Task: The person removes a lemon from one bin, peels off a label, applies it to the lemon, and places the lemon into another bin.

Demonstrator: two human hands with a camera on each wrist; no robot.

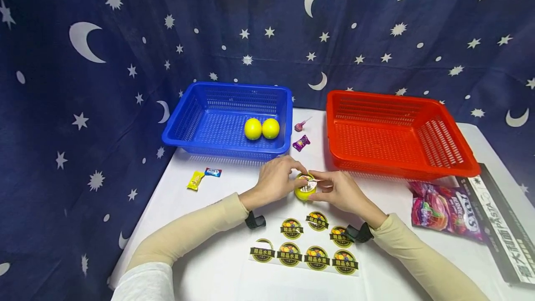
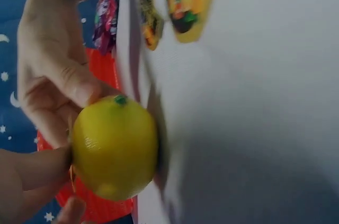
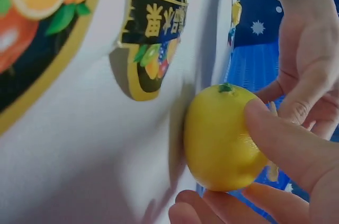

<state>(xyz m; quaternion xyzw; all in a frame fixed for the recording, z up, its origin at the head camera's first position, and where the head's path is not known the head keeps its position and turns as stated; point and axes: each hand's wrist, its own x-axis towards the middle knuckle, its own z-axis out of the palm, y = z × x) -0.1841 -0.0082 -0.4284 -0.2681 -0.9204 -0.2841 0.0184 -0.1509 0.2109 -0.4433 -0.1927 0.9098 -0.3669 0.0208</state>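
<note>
A yellow lemon (image 1: 304,195) with a green stem tip stands on the white table between both hands. On its upper face lies a shiny round sticker (image 1: 308,183), whose edge stands out a little in the right wrist view. With thumb and forefinger, my left hand (image 1: 277,178) holds the lemon, the thumb against the sticker. My right hand (image 1: 343,193) grips the other side of the lemon (image 3: 225,139), thumb on its skin and fingers curled beneath. Just in front lies a clear sheet (image 1: 270,237) of round black-and-gold fruit stickers (image 1: 290,254).
Two lemons (image 1: 262,129) sit in a blue basket (image 1: 225,151) at back left. A red basket (image 1: 393,171) stands back right. Beside them lie a lollipop (image 1: 298,127), wrapped candies (image 1: 195,180), a purple candy bag (image 1: 445,210) and a long black pasta box (image 1: 497,226).
</note>
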